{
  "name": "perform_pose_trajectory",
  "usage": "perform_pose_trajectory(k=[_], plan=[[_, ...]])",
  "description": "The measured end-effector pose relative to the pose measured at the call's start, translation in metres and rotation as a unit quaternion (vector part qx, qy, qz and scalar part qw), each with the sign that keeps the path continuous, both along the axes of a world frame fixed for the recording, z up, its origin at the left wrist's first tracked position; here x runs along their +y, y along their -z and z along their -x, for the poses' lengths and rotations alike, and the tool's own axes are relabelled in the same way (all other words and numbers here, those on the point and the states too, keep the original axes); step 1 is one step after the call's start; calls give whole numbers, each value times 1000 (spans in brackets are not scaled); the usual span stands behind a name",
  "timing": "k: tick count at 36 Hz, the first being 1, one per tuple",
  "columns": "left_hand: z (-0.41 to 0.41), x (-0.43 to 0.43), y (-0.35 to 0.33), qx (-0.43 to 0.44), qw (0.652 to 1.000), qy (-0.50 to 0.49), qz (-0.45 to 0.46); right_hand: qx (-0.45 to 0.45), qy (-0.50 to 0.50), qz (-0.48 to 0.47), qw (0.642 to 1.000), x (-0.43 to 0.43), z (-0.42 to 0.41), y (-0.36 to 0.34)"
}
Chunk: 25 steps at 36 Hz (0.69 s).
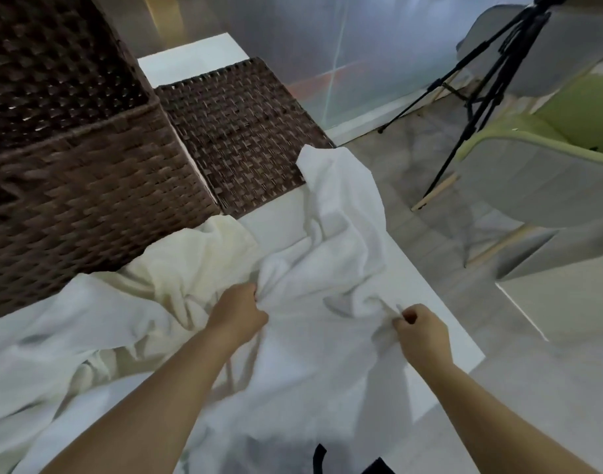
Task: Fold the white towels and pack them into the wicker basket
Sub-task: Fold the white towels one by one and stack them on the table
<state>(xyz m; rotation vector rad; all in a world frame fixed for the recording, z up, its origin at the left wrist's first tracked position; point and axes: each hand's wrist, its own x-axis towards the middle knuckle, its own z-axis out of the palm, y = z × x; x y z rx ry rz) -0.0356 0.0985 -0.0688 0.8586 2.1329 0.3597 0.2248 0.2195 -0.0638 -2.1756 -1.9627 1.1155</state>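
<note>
On the white table (425, 289) in front of me lies a white towel (330, 241), not folded, all crumpled and full of soft wrinkles. One corner of it stands up at the far side and leans against the edge of the flat wicker lid (238, 131). The near part of the towel spreads down toward my body and hangs over the table edge.

My left hand (236, 313) is closed like a fist and grips a bunch of this towel near its middle, so the cloth gathers in folds around my knuckles. My right hand (423, 331) pinches a small piece of the towel's edge between thumb and curled fingers, close to the right side of the table. The towel is stretched loosely between both hands, and most of it lies beyond them.

To the left of my left hand a cream towel (190, 268) lies in a heap, touching the white one, and its far end reaches the foot of the brown wicker basket (81, 186). More white cloth (53, 336) covers the near left of the table. The basket stands at the far left, well apart from my hands, and the lid lies just beside it.

On the floor to the right I see a black tripod (491, 73), a green chair (567, 107) and a grey chair (532, 186).
</note>
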Motion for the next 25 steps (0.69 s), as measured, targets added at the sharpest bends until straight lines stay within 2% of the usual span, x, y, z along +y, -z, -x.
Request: perform_pose_trajectory(k=[6,9,11,14,16,18,20,25], plan=[[-10,0,4,-39,999,-30,-24,30,-21,43,998,3,-20,1],[-14,-3,1,-105,990,-66,-66,101,8,72,992,4,-16,0],[-19,-3,-3,-174,974,-99,-110,137,20,96,986,8,-12,-1],[-27,4,-12,-246,939,-186,-154,124,6,116,985,16,-8,-4],[-30,11,-18,-222,938,-212,-159,128,-1,124,984,20,-8,-6],[-33,15,-23,-178,947,-197,-178,134,-4,130,982,22,-11,-8],[-33,18,-26,-162,945,-208,-193,167,7,140,976,24,-16,-12],[-21,15,-44,-155,912,-303,-230,252,95,122,955,42,-38,-38]])
